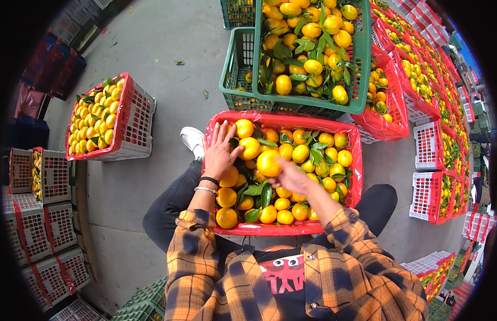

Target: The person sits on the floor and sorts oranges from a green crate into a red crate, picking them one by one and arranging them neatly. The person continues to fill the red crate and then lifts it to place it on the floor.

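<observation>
A crate lined with red plastic film [248, 229] stands before me between my knees, filled with oranges and green leaves [254, 188]. Along its left side, larger oranges [226, 196] sit in a column. My left hand [221, 150] lies flat over the crate's left edge, fingers spread, its thumb touching an orange [249, 148] in the upper left part. Slightly blurred, my right hand [292, 176] grips a large orange [269, 163] above the other fruit. Its fingers are partly hidden behind that orange.
Beyond the crate, a green plastic crate of leafy oranges [362, 100] rests on another green crate [228, 84]. A white crate of neatly layered oranges [140, 124] stands on the floor at left. Red-lined crates [427, 146] fill the right; stacked white crates [59, 224] line the far left.
</observation>
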{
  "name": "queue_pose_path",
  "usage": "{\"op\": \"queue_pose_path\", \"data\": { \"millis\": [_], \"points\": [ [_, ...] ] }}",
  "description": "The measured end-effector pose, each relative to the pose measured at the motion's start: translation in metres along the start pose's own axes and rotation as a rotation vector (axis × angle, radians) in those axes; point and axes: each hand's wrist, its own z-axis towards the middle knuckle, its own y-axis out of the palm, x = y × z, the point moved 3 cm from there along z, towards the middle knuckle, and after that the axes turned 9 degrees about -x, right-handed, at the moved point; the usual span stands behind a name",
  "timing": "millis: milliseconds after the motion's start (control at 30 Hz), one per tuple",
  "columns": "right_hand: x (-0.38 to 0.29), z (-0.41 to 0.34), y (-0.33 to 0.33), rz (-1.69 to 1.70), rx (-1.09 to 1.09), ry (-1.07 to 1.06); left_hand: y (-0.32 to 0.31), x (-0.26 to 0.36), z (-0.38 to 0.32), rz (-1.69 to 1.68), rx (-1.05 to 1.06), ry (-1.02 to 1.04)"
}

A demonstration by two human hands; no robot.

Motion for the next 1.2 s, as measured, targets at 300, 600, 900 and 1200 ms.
{"op": "queue_pose_path", "data": {
  "millis": [300,600,900,1200],
  "points": [
    [0.027,0.032,0.034,-0.714,0.278,0.009,0.001,0.002,-0.006,-0.006,0.021,0.007],
    [0.026,0.05,0.037,-0.805,0.079,0.048,-0.002,-0.006,-0.008,-0.085,0.072,0.039],
    [0.033,0.065,0.009,-0.716,0.016,0.296,-0.013,0.01,-0.072,0.074,-0.175,0.197],
    [-0.06,0.048,0.035,-1.441,0.186,-0.179,0.007,0.015,-0.075,0.122,-0.114,0.066]
  ]
}}
